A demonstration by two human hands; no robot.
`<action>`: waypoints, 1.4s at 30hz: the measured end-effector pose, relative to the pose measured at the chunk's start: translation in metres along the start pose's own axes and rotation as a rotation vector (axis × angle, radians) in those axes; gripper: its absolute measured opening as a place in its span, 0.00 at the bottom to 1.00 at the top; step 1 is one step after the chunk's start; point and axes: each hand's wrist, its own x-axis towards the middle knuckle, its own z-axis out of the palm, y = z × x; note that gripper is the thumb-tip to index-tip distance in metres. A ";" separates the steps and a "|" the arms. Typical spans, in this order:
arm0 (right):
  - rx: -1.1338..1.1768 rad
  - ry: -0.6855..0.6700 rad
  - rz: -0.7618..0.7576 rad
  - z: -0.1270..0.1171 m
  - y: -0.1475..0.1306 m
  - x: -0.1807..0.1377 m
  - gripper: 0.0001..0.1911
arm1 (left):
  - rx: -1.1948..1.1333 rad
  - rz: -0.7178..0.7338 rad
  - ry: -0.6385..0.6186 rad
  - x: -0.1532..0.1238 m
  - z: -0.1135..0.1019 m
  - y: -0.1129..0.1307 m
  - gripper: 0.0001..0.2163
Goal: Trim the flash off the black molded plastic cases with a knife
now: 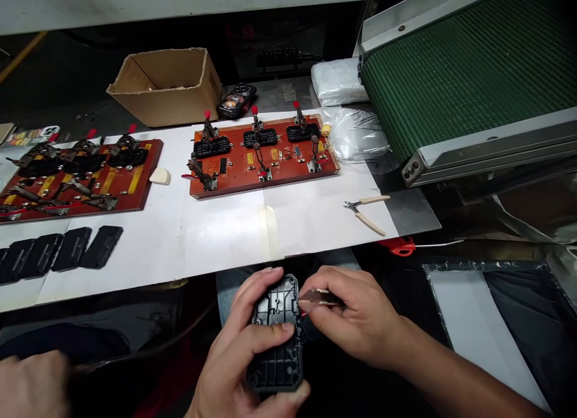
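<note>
My left hand [237,352] is wrapped round a black ribbed plastic housing [277,340], held over my lap below the table's front edge. My right hand [356,319] pinches a small metal blade-like tool [318,298] whose tip touches the housing's upper right edge. A bit of red shows under the tool. Both hands are closed on what they hold.
A red clamp jig [264,166] with three black parts lies on the white table [225,232]; a second jig [76,175] sits left. Several black housings [58,250] lie in a row. Cutters [367,211], a cardboard box [169,84], a green conveyor [464,63]. Another person's hand [31,382] is at bottom left.
</note>
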 end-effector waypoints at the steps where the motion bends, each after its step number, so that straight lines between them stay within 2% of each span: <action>1: -0.026 -0.008 -0.018 0.000 0.002 0.000 0.05 | 0.035 0.015 -0.003 0.002 0.001 0.001 0.21; 4: 0.026 -0.042 0.018 -0.003 0.005 -0.002 0.05 | 0.051 0.036 -0.046 0.005 0.001 0.000 0.21; 7: 0.188 -0.019 0.114 -0.010 0.009 -0.006 0.02 | 0.036 0.068 -0.058 0.004 0.000 -0.004 0.21; 11: 0.288 0.073 0.217 -0.016 0.015 -0.008 0.14 | 0.030 0.053 -0.039 0.000 0.000 -0.004 0.21; 14: 0.312 0.032 0.320 -0.015 0.018 -0.007 0.19 | 0.062 0.030 -0.015 0.003 0.002 0.002 0.21; 18: 0.440 -0.100 0.397 -0.007 0.019 -0.008 0.20 | 0.146 0.103 0.004 0.010 0.006 0.007 0.23; 23: 0.467 -0.079 0.468 0.000 0.019 -0.011 0.12 | 0.221 0.111 -0.049 0.006 0.014 0.002 0.25; 24: 0.440 -0.063 0.480 0.000 0.018 -0.010 0.10 | 0.145 0.074 -0.030 0.004 0.017 0.001 0.27; 26: 0.380 -0.046 0.486 -0.004 0.017 -0.008 0.08 | -0.154 -0.076 0.091 0.001 0.022 -0.001 0.32; 28: 0.324 -0.083 0.464 -0.009 0.015 -0.004 0.08 | -0.537 -0.351 0.237 0.002 0.027 0.000 0.31; 29: 0.300 -0.115 0.453 -0.010 0.014 -0.002 0.09 | -0.702 -0.506 0.256 0.003 0.028 0.000 0.30; 31: 0.245 -0.167 0.445 -0.012 0.012 0.001 0.08 | -0.914 -0.751 0.162 0.006 0.030 0.001 0.29; 32: 0.225 -0.179 0.451 -0.012 0.012 0.003 0.08 | -0.962 -0.824 0.093 0.007 0.030 0.002 0.28; 34: 0.211 -0.181 0.460 -0.012 0.014 0.003 0.09 | -0.962 -0.874 0.019 0.009 0.031 0.002 0.21; 36: 0.260 -0.157 0.453 -0.012 0.017 0.002 0.12 | -0.903 -0.890 0.035 0.009 0.031 0.002 0.14; 39: 0.340 -0.129 0.421 -0.019 0.022 -0.001 0.16 | -0.861 -0.878 0.080 0.009 0.029 0.002 0.13; 42: 0.281 -0.174 0.358 -0.026 0.021 -0.003 0.11 | -0.853 -0.860 0.108 0.010 0.027 0.003 0.13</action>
